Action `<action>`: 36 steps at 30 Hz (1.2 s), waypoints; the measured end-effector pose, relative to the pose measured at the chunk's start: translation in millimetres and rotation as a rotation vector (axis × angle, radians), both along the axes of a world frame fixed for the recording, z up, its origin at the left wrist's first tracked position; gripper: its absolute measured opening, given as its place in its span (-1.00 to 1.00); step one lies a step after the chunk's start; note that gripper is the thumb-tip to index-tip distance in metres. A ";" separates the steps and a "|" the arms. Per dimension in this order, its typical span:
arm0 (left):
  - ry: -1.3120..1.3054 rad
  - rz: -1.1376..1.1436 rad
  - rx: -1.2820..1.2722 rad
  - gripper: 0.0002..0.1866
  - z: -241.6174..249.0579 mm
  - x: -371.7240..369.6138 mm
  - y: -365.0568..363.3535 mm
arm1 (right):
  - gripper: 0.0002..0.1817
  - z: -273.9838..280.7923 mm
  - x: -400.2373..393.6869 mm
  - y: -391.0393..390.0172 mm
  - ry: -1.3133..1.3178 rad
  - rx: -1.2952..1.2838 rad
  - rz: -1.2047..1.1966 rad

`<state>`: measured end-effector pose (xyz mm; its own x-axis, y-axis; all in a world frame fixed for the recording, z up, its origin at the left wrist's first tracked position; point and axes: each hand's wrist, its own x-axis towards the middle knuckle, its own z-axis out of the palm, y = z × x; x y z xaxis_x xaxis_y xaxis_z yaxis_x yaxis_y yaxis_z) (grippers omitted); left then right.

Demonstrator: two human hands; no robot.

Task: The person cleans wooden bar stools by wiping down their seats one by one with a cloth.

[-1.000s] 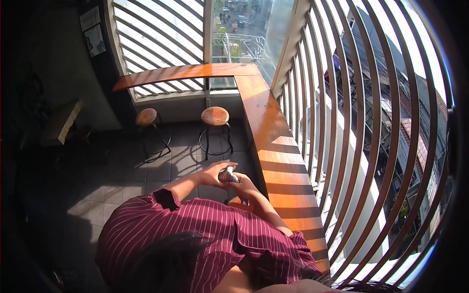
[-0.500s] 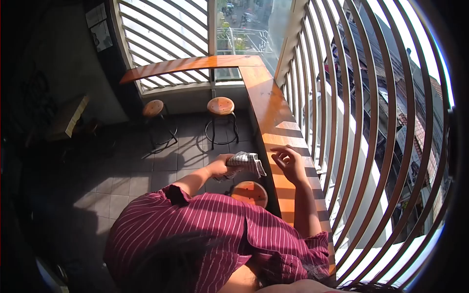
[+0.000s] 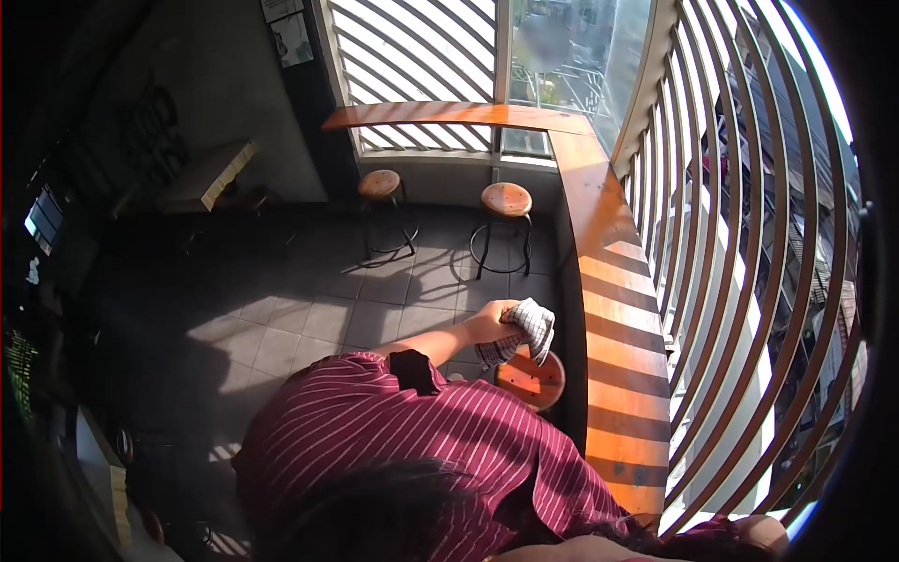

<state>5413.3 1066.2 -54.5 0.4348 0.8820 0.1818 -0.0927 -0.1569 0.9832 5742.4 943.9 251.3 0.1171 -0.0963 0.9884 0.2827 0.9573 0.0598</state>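
Note:
My left hand is closed around a bunched checkered cloth in white and dark grey. Part of the cloth hangs below the fingers, over the edge of a round wooden stool in this view. To the right of that hand runs a long orange-brown wooden counter, striped with shadow. My right hand is out of sight; only a bit of maroon sleeve and bare arm shows at the lower right.
Two more round stools, a left one and a right one, stand farther ahead on the dark tiled floor. Slatted railings line the counter's outer side. A small table is in shade at the left wall.
My right hand has left the counter and gone out of view. The view has turned left, so the room appears shifted right. The cloth stays in my left hand and now overlaps the near stool.

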 end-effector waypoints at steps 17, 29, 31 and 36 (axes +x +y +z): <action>0.220 0.166 0.026 -0.55 6.1 5.3 -41.9 | -0.60 -25.1 -9.3 -35.3 0.123 0.189 0.043; 0.210 0.196 -0.053 -0.56 -2.3 -18.8 -57.5 | -0.55 -33.1 -20.3 -30.8 0.225 0.374 -0.001; 0.175 0.181 -0.067 -0.59 2.2 -17.3 -58.8 | -0.55 -32.1 -14.0 -40.1 0.196 0.352 -0.016; 0.218 0.200 -0.036 -0.59 -13.6 -17.5 -51.7 | -0.52 -25.8 -7.4 -47.6 0.174 0.407 -0.021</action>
<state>5395.8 1014.5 -68.1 0.2766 0.9584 0.0703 0.1508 -0.1155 0.9818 5735.0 896.3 225.5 0.2726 -0.4774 0.8353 0.3411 0.8598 0.3801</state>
